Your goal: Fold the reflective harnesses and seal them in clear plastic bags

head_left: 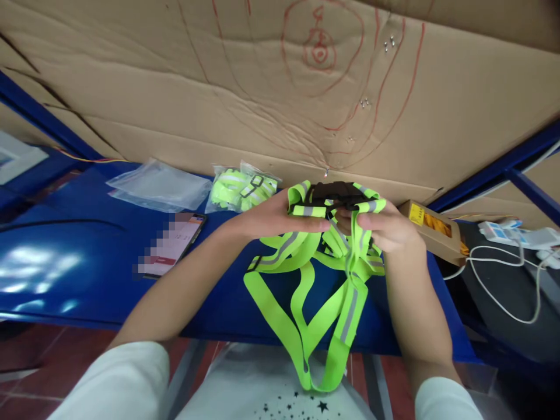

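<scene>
Both of my hands hold a neon-yellow reflective harness with grey reflective stripes and a black part at its top. My left hand grips folded straps on the left side, thumb pressed on a stripe. On the other side my right hand pinches the strap bundle between thumb and fingers. Loose straps hang down over the table's front edge in front of my shirt. A black slider buckle sits on a strap at the left. More yellow straps lie tangled beneath my hands.
Clear bags lie on the blue table; bagged yellow harnesses sit beside them. A phone rests left of my arm. At the right stand an open cardboard box and a power strip with white cables. Cardboard walls the back.
</scene>
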`<state>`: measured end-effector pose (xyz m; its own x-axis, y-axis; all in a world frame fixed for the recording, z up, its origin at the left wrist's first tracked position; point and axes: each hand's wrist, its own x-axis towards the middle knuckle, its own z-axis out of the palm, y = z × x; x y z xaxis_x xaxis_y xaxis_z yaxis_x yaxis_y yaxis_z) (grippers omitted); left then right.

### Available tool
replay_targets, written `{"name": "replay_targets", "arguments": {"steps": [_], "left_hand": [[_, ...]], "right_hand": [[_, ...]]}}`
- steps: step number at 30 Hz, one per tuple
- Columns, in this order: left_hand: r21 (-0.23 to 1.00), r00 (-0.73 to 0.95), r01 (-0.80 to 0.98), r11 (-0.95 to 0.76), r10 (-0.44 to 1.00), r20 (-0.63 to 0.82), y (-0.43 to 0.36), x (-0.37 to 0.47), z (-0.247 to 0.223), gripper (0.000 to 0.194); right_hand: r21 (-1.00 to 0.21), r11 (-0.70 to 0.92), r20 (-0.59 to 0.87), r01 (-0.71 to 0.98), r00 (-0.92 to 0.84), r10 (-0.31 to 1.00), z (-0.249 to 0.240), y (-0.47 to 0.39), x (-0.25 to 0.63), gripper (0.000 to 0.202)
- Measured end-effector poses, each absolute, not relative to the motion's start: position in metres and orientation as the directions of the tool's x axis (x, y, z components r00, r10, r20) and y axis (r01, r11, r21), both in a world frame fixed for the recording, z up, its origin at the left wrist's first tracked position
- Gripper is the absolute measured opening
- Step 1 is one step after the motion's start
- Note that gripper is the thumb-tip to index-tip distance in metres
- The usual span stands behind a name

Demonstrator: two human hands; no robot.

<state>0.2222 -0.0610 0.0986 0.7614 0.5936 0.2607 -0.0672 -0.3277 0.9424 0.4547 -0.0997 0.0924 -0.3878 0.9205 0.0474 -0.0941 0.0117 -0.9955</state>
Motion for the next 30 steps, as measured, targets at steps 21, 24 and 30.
{"name": "replay_targets", "arguments": {"steps": [21, 24, 30], "left_hand": [[0.848, 0.751, -0.029, -0.529, 0.549, 0.367, -0.058, 0.213, 0.103, 0.029], [0.804, 0.684, 0.027, -0.594, 0.597, 0.418, -0.059, 0.216, 0.103, 0.034], [0.848, 0.543, 0.008, -0.53, 0.714, 0.442, -0.066, 0.232, 0.089, 0.042]], "right_hand": [[-0.977, 0.151, 0.13, 0.148, -0.142, 0.981, 0.099, -0.106, 0.435, 0.05], [-0.979, 0.155, 0.133, 0.133, -0.157, 0.979, 0.098, -0.103, 0.44, 0.062], [-0.977, 0.194, 0.177, 0.088, -0.172, 0.969, 0.095, -0.1, 0.441, 0.055]]}}
